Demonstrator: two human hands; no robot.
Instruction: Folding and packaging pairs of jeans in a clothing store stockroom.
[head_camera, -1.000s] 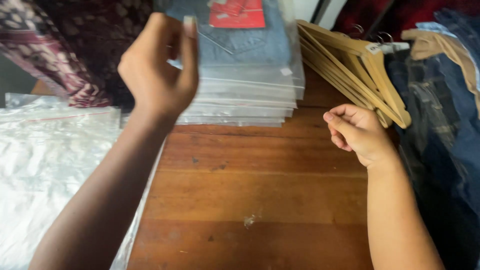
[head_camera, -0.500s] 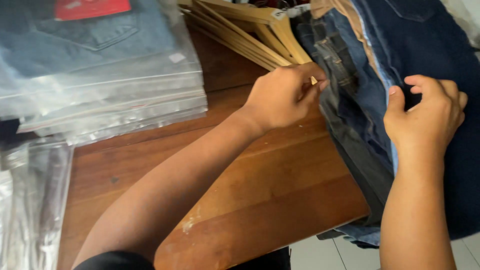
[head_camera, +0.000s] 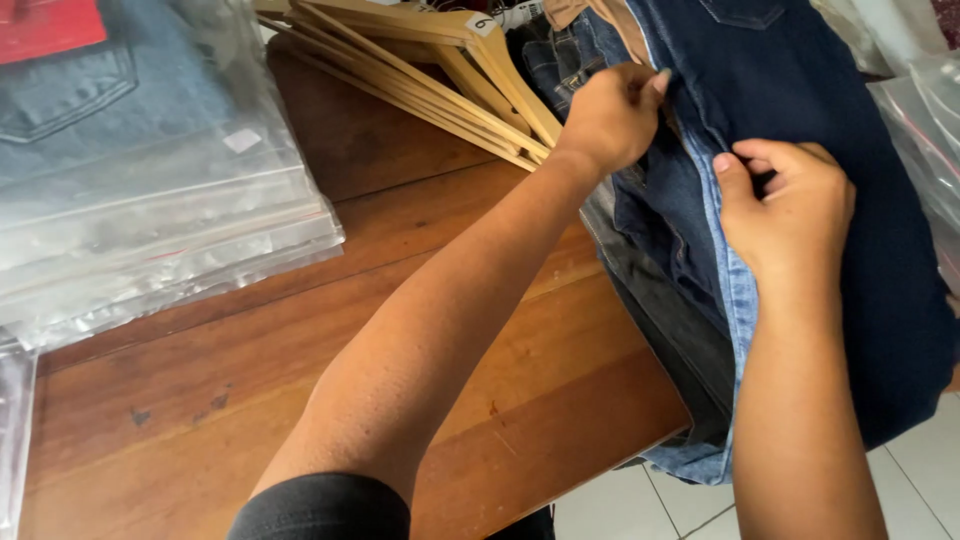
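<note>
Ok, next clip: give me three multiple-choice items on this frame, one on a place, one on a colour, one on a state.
1. Where do the wooden hangers lie?
A. at the far edge of the table, beside the jeans
B. on the floor
C. on top of the bagged stack

2. What colour is the top pair of jeans that both hands touch?
A. white
B. dark blue
C. red

3. What is the left hand doing?
A. lying flat on the table
B. holding a hanger
C. pinching an edge of the jeans

Answers:
1. A, the hangers rest on the wooden table next to the pile of jeans.
2. B, the denim under the right hand is dark blue.
3. C, its fingers are closed on the fabric.
</note>
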